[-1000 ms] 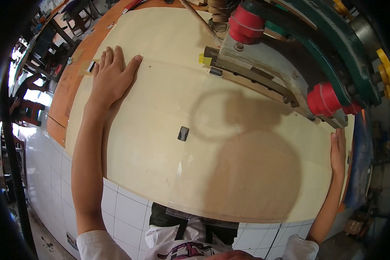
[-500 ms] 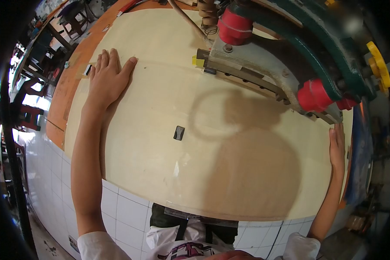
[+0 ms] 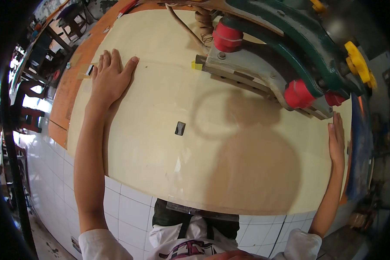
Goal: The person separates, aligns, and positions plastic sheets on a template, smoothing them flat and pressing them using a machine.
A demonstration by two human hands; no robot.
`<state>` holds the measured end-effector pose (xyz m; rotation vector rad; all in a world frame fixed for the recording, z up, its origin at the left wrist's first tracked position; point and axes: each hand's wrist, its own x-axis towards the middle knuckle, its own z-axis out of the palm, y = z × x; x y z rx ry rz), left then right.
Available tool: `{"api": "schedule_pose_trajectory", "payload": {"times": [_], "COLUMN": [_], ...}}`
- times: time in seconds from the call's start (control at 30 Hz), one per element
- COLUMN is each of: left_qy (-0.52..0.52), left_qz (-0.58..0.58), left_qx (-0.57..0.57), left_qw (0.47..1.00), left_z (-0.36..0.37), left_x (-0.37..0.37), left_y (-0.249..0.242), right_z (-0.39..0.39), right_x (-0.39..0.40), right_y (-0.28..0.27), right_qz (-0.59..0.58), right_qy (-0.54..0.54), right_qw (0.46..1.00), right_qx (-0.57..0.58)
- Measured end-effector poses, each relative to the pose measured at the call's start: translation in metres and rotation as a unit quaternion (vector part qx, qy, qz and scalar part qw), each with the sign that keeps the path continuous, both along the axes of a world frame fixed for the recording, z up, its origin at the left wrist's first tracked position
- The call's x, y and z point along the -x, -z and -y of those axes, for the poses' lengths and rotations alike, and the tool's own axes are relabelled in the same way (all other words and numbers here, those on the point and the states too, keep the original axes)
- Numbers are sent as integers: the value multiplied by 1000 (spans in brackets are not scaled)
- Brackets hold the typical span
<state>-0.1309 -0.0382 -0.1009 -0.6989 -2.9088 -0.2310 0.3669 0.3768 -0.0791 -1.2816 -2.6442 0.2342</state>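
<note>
A large cream sheet (image 3: pixel 160 95) covers most of the wooden table. My left hand (image 3: pixel 110 78) lies flat on its left part, fingers stretched and thumb apart, holding nothing. At the right edge of the sheet, my right hand (image 3: pixel 336 138) rests with its fingers straight and the thumb slightly apart, just below the end of a green and grey frame (image 3: pixel 273 43) with red knobs (image 3: pixel 300 94). A small dark block (image 3: pixel 180 128) sits on the sheet between my hands.
Yellow knobs (image 3: pixel 359 65) stick out at the frame's upper right. Beside my left fingers is a small black and white piece (image 3: pixel 89 70). A cable (image 3: pixel 184 27) hangs at the top. Stools (image 3: pixel 73 19) stand on the tiled floor at the left.
The frame has shifted slightly left in view, and its near end now sits a little higher, just off my right fingertips. Both hands remain flat in nearly the same places.
</note>
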Motion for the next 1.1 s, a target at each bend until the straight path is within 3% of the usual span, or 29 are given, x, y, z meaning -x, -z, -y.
{"api": "schedule_pose_trajectory", "payload": {"times": [0.6,0.67,0.8,0.87,1.1], "left_qy": [33,38,53,74,115], "left_qz": [-26,10,-16,-18,-50], "left_qx": [-51,-67,-95,-160,-293], "left_qw": [998,997,994,984,948], "left_z": [4,4,10,12,26], "left_x": [15,11,26,32,24], "left_y": [6,0,10,16,3], "right_z": [-7,-8,-16,-16,-15], "right_x": [-7,-9,-10,-13,-23], "right_y": [8,9,16,18,2], "right_qz": [-53,-60,-125,-155,-355], "right_qy": [-17,-12,-29,-32,26], "right_qw": [998,998,992,987,930], "right_qx": [-26,-30,-9,1,91]}}
